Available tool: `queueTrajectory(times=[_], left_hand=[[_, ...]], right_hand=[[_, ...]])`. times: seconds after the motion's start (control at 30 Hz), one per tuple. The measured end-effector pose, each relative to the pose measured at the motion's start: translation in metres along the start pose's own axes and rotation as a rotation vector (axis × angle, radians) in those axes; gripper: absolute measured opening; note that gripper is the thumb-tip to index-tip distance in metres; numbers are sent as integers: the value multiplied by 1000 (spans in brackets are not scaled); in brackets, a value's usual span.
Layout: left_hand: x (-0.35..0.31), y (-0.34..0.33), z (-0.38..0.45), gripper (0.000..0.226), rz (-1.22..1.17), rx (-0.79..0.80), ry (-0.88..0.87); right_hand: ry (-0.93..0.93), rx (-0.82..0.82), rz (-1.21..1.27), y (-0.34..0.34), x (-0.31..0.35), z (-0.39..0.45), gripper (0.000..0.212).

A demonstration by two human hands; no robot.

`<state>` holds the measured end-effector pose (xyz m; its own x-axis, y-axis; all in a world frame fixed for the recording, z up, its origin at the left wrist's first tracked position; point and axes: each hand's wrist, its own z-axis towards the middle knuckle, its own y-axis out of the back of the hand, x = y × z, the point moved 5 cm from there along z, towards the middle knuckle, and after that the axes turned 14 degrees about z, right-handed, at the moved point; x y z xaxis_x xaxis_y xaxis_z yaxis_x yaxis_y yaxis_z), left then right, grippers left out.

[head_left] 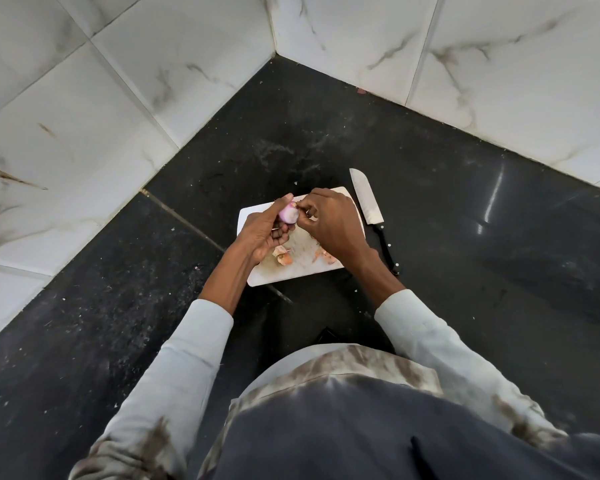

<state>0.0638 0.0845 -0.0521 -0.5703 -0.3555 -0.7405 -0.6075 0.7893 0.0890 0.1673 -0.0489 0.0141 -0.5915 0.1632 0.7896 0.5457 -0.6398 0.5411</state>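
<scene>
While the onion (287, 215) sits just above the middle of the frame, held over the far part of the cutting board (254, 216), its longer side seems to run up and down the frame with a slight lean, the upper end against a left fingertip; which end is the root I cannot tell. The left hand (264, 232) cups it from the left and below, fingers curled round it, so most of the onion pokes out to the right of that grip. The right hand (333, 223) comes in from the right, fingers curled, thumb and forefinger pinching the onion's upper right side. Peels (284, 258) lie on the board below the hands. A knife (370, 206) lies on the black counter (465, 244) just beside the board's right edge, tip toward the top of the frame, handle toward the bottom. Tiled walls (84, 116) meet in a corner at the top of the frame, well apart from the board, with open counter right and left
</scene>
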Motion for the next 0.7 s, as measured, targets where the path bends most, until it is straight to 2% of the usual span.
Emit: queueTrajectory(times=[0.2, 0.4, 0.7], left_hand=[[4, -5, -5, 46, -13, 40, 23], [11, -5, -7, 46, -122, 43, 63], [10, -5, -10, 47, -107, 61, 116]], right_hand=[[-17, -44, 76, -2, -5, 3, 12], [-39, 60, 226, 1, -13, 3, 20], [-11, 62, 224, 5, -6, 4, 19]])
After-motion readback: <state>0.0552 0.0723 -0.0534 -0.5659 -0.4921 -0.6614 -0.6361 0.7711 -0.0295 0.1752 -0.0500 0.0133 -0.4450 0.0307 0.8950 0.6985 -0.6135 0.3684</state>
